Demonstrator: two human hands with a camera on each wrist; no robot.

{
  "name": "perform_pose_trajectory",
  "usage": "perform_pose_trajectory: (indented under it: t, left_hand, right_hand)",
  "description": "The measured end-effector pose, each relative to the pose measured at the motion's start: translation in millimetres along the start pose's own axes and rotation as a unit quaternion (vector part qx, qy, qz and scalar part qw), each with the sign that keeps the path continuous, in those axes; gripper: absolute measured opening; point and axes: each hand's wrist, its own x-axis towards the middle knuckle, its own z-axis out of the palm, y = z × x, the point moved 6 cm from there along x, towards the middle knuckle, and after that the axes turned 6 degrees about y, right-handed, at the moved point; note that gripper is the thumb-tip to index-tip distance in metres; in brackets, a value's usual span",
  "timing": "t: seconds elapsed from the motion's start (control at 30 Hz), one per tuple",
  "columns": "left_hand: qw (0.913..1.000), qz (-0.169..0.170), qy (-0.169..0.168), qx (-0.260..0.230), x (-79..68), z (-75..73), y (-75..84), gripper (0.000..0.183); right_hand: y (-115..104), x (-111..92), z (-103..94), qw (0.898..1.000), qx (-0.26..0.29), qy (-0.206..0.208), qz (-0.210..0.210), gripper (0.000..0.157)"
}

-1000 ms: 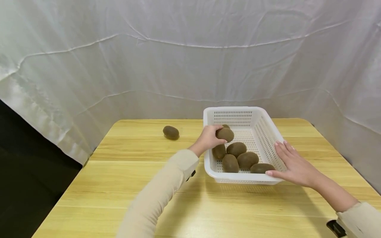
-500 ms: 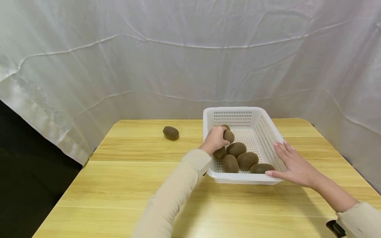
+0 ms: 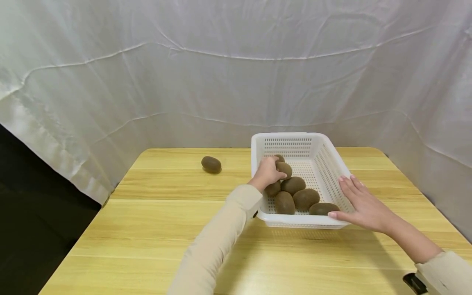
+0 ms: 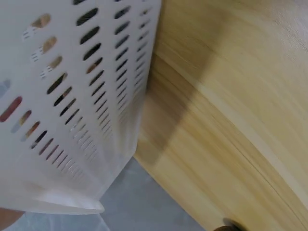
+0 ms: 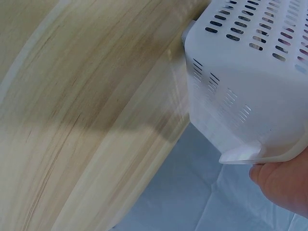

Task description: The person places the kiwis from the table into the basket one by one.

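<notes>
A white perforated plastic basket [image 3: 333,155] stands on the table with several brown kiwis [image 3: 306,199] in it, mostly toward its front and left. Reaching over the left rim, my left hand [image 3: 266,172] holds a kiwi [image 3: 285,169] between thumb and fingers, low inside the basket; the fingers partly hide it. Another kiwi [image 3: 279,158] lies just behind. My right hand [image 3: 366,207] rests on the front right corner, thumb across the front rim and straight fingers along the right side. The right wrist view shows part of this hand [image 5: 284,187] at the rim.
One loose kiwi [image 3: 211,164] lies on the wooden table [image 3: 162,221], left of the basket near the back edge. Grey-white cloth [image 3: 221,82] hangs behind the table. In the left wrist view, the basket's slotted wall [image 4: 72,159] fills the left side.
My left hand has moved right and slightly deeper into the basket, bringing its kiwi inward; over the last half second it barely shifts. The right hand has stayed in place.
</notes>
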Motion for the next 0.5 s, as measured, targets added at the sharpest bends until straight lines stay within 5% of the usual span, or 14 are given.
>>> perform_pose_trajectory:
  t: [0.23, 0.5]
  left_hand:
    - [0.9962, 0.059, -0.029, -0.058, 4.4, -3.7, -0.7, 0.058]
    - [0.9836, 0.082, -0.083, -0.137, 1.9, 1.0, 6.5, 0.051]
  right_hand:
    - [0.2, 1.6, -0.3, 1.0, -0.004, 0.001, -0.001, 0.098]
    - [-0.1, 0.5, -0.8, 1.0, 0.002, 0.009, 0.002, 0.098]
